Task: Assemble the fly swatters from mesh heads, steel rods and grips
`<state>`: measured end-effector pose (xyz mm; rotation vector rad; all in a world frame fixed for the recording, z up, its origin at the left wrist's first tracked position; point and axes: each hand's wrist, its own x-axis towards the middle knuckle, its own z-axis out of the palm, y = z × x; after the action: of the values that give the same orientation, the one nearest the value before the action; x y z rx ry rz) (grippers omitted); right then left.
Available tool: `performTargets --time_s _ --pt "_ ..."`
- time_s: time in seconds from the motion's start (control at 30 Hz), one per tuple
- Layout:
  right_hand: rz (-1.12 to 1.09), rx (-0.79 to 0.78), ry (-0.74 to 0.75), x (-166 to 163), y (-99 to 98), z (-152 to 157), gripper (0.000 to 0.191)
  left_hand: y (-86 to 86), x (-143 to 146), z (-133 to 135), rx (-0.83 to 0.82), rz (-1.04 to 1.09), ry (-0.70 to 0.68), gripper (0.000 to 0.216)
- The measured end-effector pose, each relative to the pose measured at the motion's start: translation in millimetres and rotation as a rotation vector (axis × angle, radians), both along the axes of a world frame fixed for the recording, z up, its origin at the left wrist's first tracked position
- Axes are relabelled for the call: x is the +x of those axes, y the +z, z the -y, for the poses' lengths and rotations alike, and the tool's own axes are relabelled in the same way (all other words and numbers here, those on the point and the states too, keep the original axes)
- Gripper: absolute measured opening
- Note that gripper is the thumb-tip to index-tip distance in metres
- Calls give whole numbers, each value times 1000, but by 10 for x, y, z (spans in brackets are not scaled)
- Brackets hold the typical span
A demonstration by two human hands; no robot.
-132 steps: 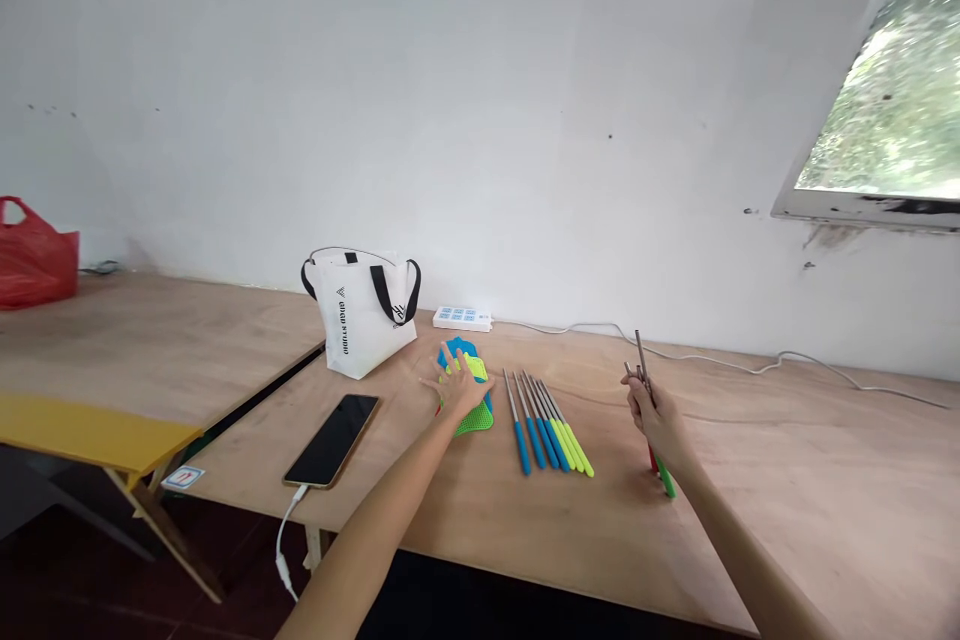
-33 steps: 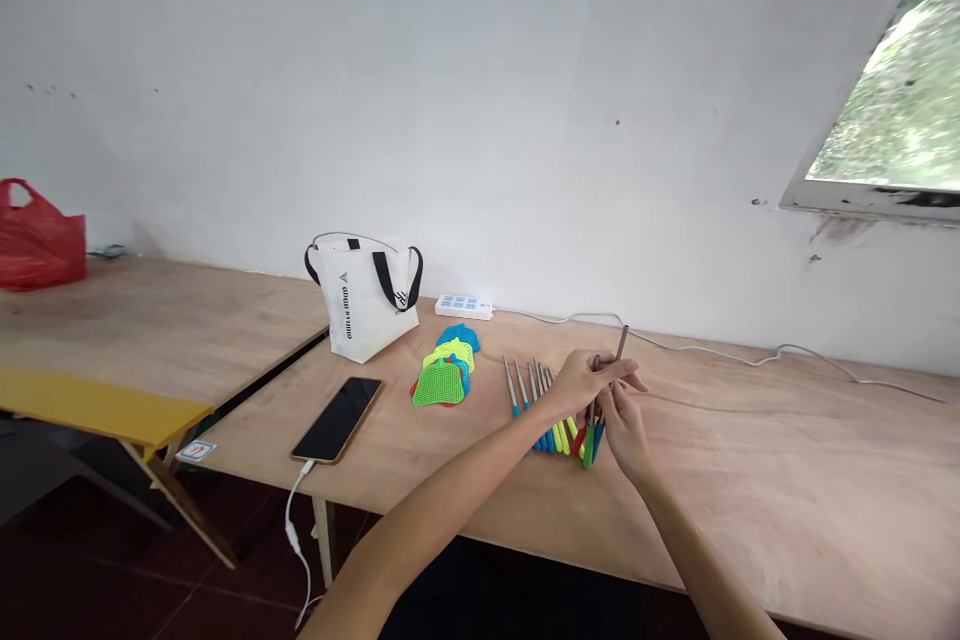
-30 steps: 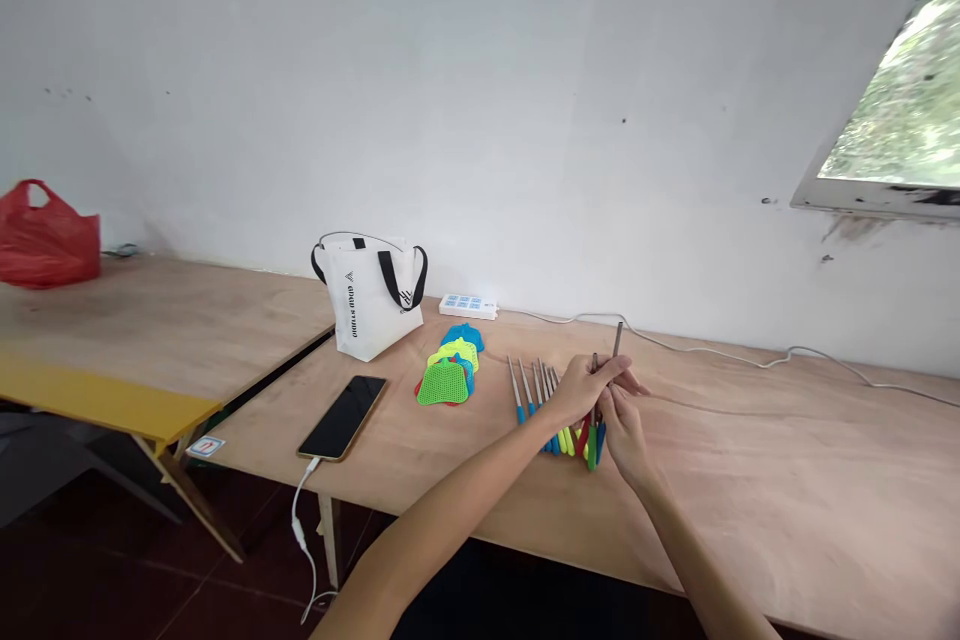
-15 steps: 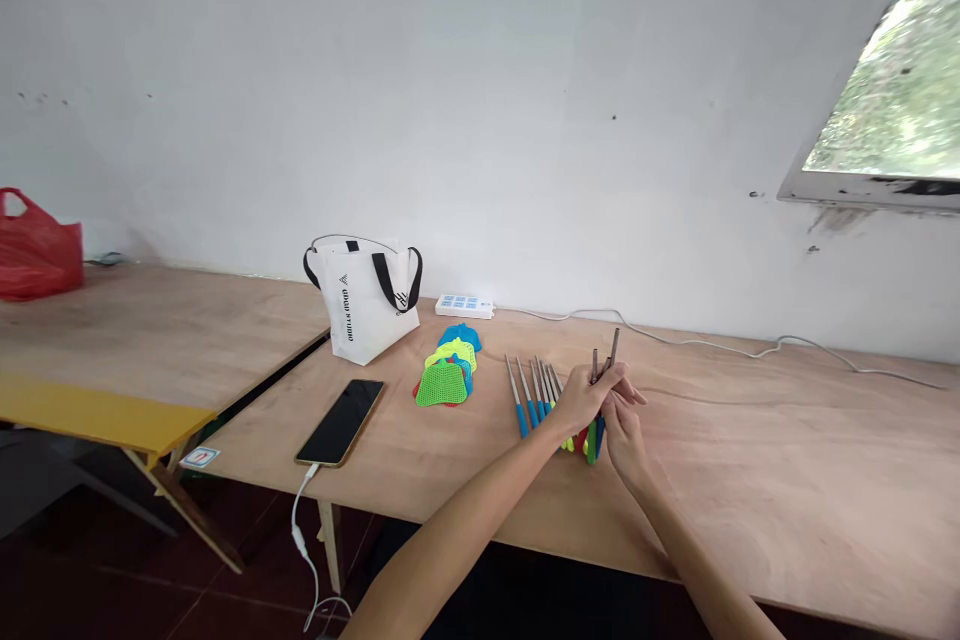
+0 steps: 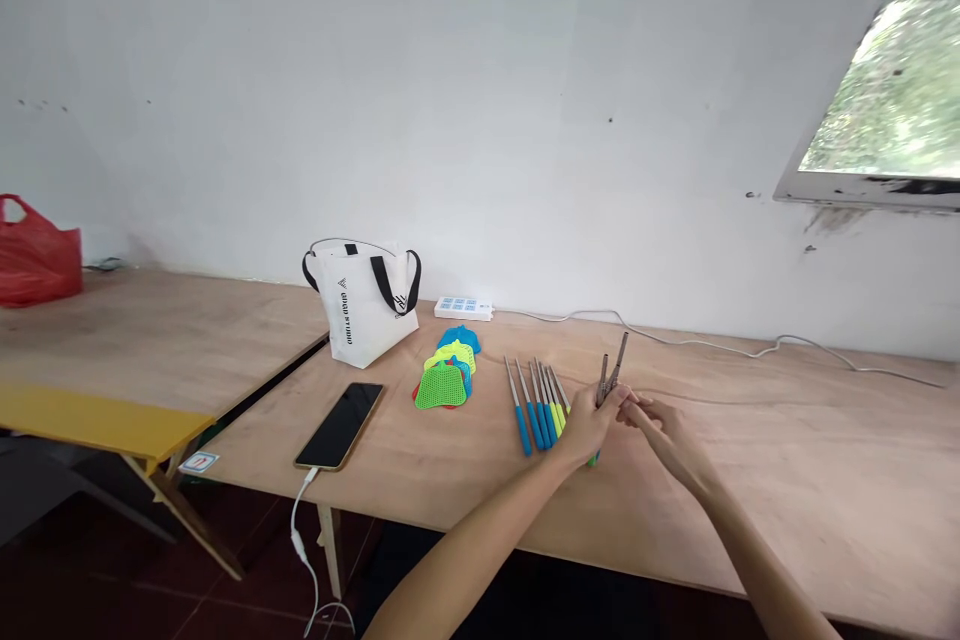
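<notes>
My left hand (image 5: 590, 423) is closed around a small bundle of metal rods (image 5: 611, 375) with coloured handles, holding them upright on the wooden table (image 5: 787, 480). My right hand (image 5: 664, 423) sits just right of it, fingers curled and touching the left hand; whether it grips the rods is unclear. Left of my hands lies a row of rods with blue and yellow-green handles (image 5: 536, 405). Further left is a pile of coloured mesh heads (image 5: 444, 375), green on top.
A black phone (image 5: 339, 411) on a white cable lies near the front edge. A white tote bag (image 5: 365, 302) and a power strip (image 5: 463, 308) stand by the wall. A red plastic bag (image 5: 34, 255) sits on the left table above a yellow bench (image 5: 90, 416).
My left hand left the mesh heads and came across to the rods my right hand held. It now grips the bundle, and my right hand has slid slightly right.
</notes>
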<state>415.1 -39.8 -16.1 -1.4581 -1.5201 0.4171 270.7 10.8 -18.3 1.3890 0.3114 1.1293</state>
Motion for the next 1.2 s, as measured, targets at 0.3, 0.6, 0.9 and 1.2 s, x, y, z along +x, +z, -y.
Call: performTargets --time_s 0.3,0.6,0.9,1.2 --pt "160 211 18 -64 649 72 57 -405 -52 -3 -56 -120 -12 56" --pt "410 305 -17 -318 887 -81 43 -353 -120 33 -44 -129 -64 58" --pt "532 271 -128 -215 686 59 44 -457 -52 21 -46 -81 -93 54" --pt "475 675 -44 -573 1043 487 27 -454 -56 51 51 -90 19 36"
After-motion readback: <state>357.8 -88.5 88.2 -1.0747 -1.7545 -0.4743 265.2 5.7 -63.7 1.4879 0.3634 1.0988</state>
